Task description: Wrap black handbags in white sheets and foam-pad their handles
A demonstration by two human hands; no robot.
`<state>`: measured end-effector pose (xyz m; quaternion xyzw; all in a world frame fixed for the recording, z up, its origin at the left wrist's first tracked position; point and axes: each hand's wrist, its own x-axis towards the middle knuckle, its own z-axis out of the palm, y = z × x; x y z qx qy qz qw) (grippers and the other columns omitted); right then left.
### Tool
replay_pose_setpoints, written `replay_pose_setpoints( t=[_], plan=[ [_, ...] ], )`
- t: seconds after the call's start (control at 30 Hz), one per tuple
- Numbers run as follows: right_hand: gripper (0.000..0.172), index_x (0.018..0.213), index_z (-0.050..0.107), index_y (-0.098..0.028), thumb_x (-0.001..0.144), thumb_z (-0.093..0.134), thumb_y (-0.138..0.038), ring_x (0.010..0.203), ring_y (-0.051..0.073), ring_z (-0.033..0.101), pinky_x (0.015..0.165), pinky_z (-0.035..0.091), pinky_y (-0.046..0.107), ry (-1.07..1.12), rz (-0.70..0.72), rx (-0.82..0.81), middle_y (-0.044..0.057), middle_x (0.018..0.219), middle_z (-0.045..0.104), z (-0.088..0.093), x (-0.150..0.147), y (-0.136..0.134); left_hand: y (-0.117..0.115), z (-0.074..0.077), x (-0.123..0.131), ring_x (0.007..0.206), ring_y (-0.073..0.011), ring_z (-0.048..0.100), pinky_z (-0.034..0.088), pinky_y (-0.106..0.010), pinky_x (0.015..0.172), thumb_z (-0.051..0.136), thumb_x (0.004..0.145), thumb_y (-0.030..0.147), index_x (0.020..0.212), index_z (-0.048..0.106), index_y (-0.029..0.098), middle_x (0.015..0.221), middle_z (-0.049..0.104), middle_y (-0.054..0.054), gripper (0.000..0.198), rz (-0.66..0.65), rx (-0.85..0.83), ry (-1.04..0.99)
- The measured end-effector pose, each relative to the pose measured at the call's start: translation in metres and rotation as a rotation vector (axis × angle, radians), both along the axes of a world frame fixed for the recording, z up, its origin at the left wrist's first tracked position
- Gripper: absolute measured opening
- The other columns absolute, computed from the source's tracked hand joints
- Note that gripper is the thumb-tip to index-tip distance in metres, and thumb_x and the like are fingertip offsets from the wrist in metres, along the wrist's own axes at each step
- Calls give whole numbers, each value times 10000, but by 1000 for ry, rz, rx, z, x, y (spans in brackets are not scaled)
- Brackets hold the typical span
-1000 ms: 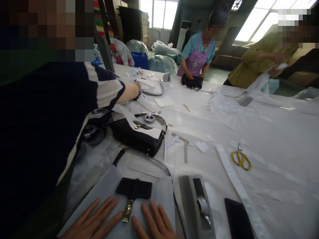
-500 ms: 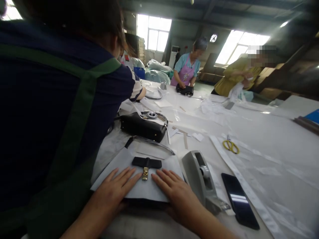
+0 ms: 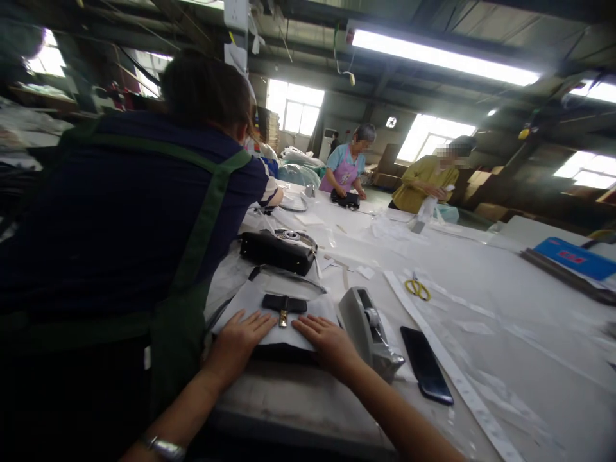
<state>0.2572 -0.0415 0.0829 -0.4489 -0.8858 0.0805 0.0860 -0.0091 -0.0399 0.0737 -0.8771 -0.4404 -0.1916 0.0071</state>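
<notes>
A black handbag (image 3: pixel 283 353) lies flat before me at the table's near edge, its front covered by a white paper sheet (image 3: pixel 315 312). Through the sheet's middle shows a black strap tab (image 3: pixel 285 303) with a gold clasp (image 3: pixel 283 319). On the sheet's left side my left hand (image 3: pixel 239 344) rests flat, fingers stretched out. My right hand (image 3: pixel 330 344) presses on the right side in the same way, fingers straight. Both sets of fingertips lie close to the clasp. The bag's handle (image 3: pixel 289 277) arches away at the far side, wrapped in clear film.
Right of the bag stands a grey tape dispenser (image 3: pixel 359 327), then a black phone (image 3: pixel 426 364) and a long white strip (image 3: pixel 447 359). Yellow-handled scissors (image 3: pixel 417 289) lie beyond. Another black handbag (image 3: pixel 276 251) sits behind. A co-worker (image 3: pixel 144 212) leans in close at left; two others stand across the table.
My view has tilted up and drawn back, so more of the ceiling and room shows. Both hands stay flat on the paper, with hardly any shift over the bag.
</notes>
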Motion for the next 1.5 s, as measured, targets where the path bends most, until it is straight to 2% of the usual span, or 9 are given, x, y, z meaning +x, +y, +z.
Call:
replay_pose_setpoints(
  t=[0.3, 0.57, 0.7, 0.93, 1.03, 1.13, 1.2, 1.3, 1.5],
  plan=[
    [550, 1385, 551, -158, 865, 499, 10, 1300, 250, 539, 1137, 417, 374, 29, -33, 84, 94, 1392, 582, -28, 1, 10, 11, -34, 11, 1151, -226, 662, 541, -400, 1014, 348, 843, -30, 1239, 663, 195, 1247, 699, -60, 553, 94, 69, -21],
    [614, 1469, 437, -193, 891, 488, 9, 1394, 287, 419, 1167, 373, 483, -37, -9, 173, 112, 1498, 461, -38, 1, 0, -14, -44, 2, 1437, -337, 336, 308, -653, 1146, 367, 806, -58, 1426, 488, 285, 1523, 438, -111, 719, 152, 195, 12],
    [657, 1488, 407, -182, 866, 472, 19, 1412, 298, 387, 1174, 357, 484, -62, 6, 164, 117, 1526, 419, -37, 0, -3, -20, -59, -6, 1439, -349, 339, 373, -582, 1127, 486, 824, 41, 1475, 414, 286, 1545, 406, -140, 699, 198, 279, 60],
    [935, 1523, 335, -169, 722, 778, -360, 1459, 360, 267, 1202, 258, 501, -25, 42, -176, 164, 1583, 286, 21, 2, -8, -18, -81, -10, 1409, -334, 388, 347, -513, 1105, 581, 891, 549, 1519, 304, 327, 1552, 408, -110, 722, 218, 437, 110],
    [492, 1181, 714, -218, 963, 452, -574, 1215, 300, 606, 1042, 481, 401, 32, -80, -236, 112, 1268, 674, 58, -12, 4, -15, -82, -9, 1414, -325, 367, 239, -482, 1146, 589, 866, 595, 1517, 316, 316, 1550, 410, -105, 759, 240, 498, 144],
    [665, 854, 774, -145, 1029, 252, -519, 906, 327, 719, 860, 551, 460, 21, -307, -129, 173, 879, 750, 70, -36, 21, -11, -81, -11, 1394, -342, 386, 176, -480, 1160, 624, 839, 578, 1509, 348, 292, 1531, 433, -126, 778, 223, 547, 159],
    [542, 1047, 741, -137, 1022, 324, -482, 1091, 355, 657, 981, 484, 515, 30, -351, -44, 200, 1106, 713, 59, -49, 30, -9, -81, -12, 1366, -353, 424, 193, -487, 1147, 621, 837, 579, 1493, 388, 274, 1503, 466, -148, 760, 203, 577, 163],
    [544, 1440, 475, -268, 966, 482, -534, 1447, 307, 323, 1200, 245, 510, 72, -221, 3, 87, 1562, 378, 24, -56, 35, -6, -79, -15, 1290, -352, 514, 294, -478, 1081, 557, 847, 659, 1427, 496, 265, 1430, 549, -158, 705, 160, 633, 157],
    [652, 1534, 283, -335, 966, 440, -612, 1514, 274, 106, 1235, 119, 532, 99, -147, -42, 22, 1640, 150, -19, -47, 37, 2, -37, -10, 1014, -258, 707, 533, -430, 848, 417, 981, 384, 1082, 721, 280, 1129, 754, -44, 337, 196, 420, 88]
  ],
)
